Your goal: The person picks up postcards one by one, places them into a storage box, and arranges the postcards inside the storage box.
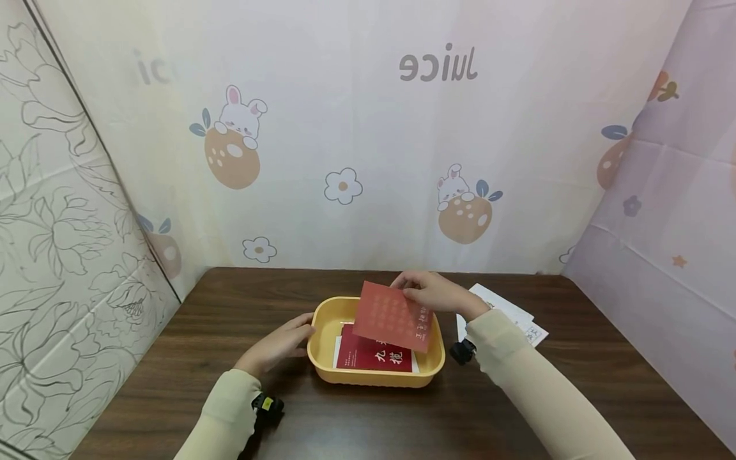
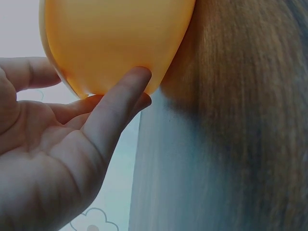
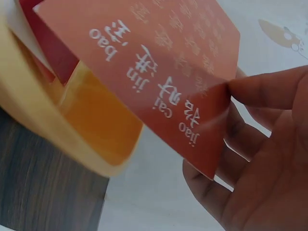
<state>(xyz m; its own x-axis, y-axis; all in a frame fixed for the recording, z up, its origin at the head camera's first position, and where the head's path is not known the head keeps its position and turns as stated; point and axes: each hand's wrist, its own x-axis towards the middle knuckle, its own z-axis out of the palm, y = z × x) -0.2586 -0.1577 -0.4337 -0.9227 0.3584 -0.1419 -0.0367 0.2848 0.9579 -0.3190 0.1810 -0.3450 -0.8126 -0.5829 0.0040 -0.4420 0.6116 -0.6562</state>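
My right hand (image 1: 434, 292) pinches a red card (image 1: 391, 313) with white printed characters above a yellow plastic basin (image 1: 376, 378). In the right wrist view the thumb lies on the printed face of the card (image 3: 163, 86), and the other fingers are behind it. At the basin's left end, my left hand (image 1: 282, 342) grips the side. The left wrist view shows the thumb against the yellow outer wall (image 2: 115, 43) and fingers around its end. Inside the basin lies a dark red booklet (image 1: 368, 356) with white characters, over something white; the raised card partly hides it.
Several white sheets (image 1: 500, 303) with dark markings lie on the right of the dark wood table (image 1: 207, 332), partly behind the right forearm. Patterned curtains (image 1: 345, 128) enclose the table at the back and both sides.
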